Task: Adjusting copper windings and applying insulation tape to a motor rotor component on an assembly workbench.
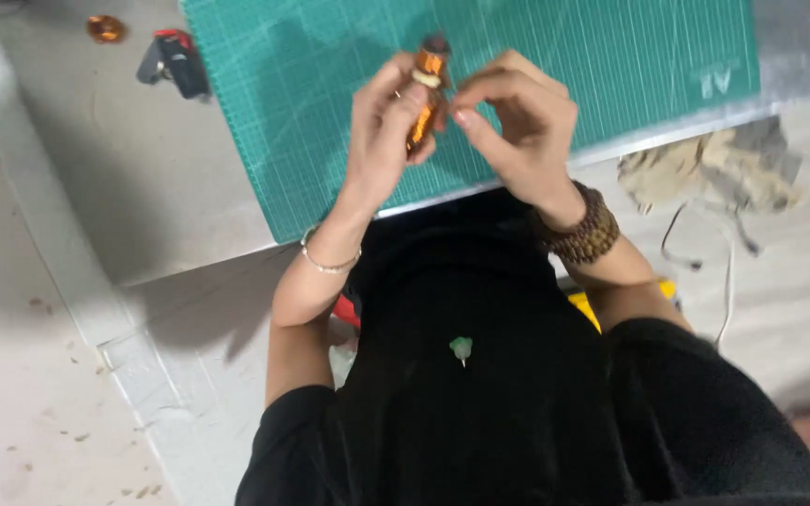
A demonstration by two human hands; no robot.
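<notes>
My left hand (382, 131) is closed around a small cylindrical part wrapped in shiny amber tape (427, 86), with a dark cap at its far end. It is held upright above the near edge of a green cutting mat (592, 66). My right hand (517, 126) sits just to the right of the part, its thumb and forefinger pinched together beside the amber wrap. Whether those fingertips hold a tape end is too small to tell. A thin bangle is on my left wrist and a brown bead bracelet on my right.
The mat lies on a grey table (124, 159). A roll of amber tape (105, 28) and a black and red tool (175, 61) rest at the far left. A crumpled cloth (714, 173) and a white cord (724, 272) lie on the floor at the right.
</notes>
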